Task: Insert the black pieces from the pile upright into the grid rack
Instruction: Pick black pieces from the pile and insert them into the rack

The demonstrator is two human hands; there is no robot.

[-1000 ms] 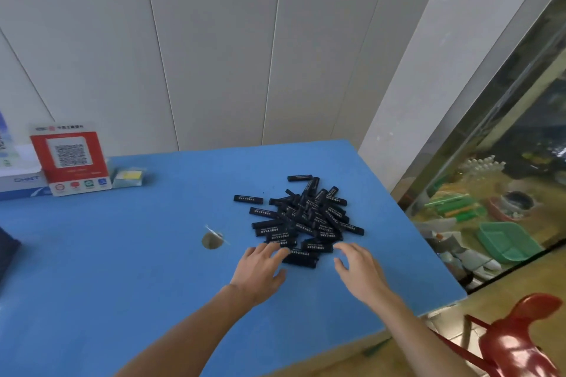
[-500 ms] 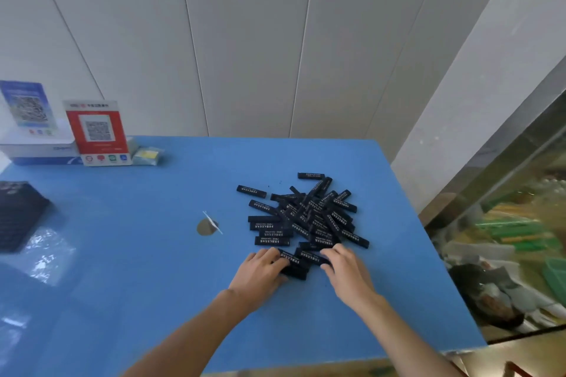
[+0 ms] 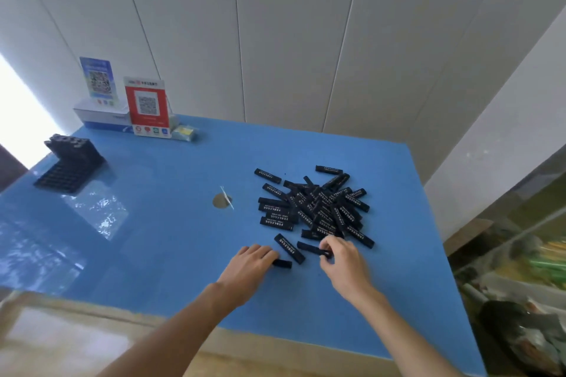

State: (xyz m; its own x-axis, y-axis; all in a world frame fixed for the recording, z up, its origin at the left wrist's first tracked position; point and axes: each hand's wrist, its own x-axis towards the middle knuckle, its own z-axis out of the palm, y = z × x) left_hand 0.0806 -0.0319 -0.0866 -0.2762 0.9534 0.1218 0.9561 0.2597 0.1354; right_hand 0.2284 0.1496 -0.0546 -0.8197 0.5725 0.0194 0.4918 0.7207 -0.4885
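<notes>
You're at a shop counter, prob. small retail: QR payment signs (image 3: 147, 107) on blue table (image 3: 153, 223), goods (image 3: 536, 257) behind glass.

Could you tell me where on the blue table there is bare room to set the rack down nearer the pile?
Bare blue tabletop lies between the black grid rack and the round hole, also left of the left hand. It is crowded around the pile of black pieces and the right hand.

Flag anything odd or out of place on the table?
A round hole or mark in the blue table left of the pile, with a thin white sliver across it. Grid rack sits far left.
</notes>
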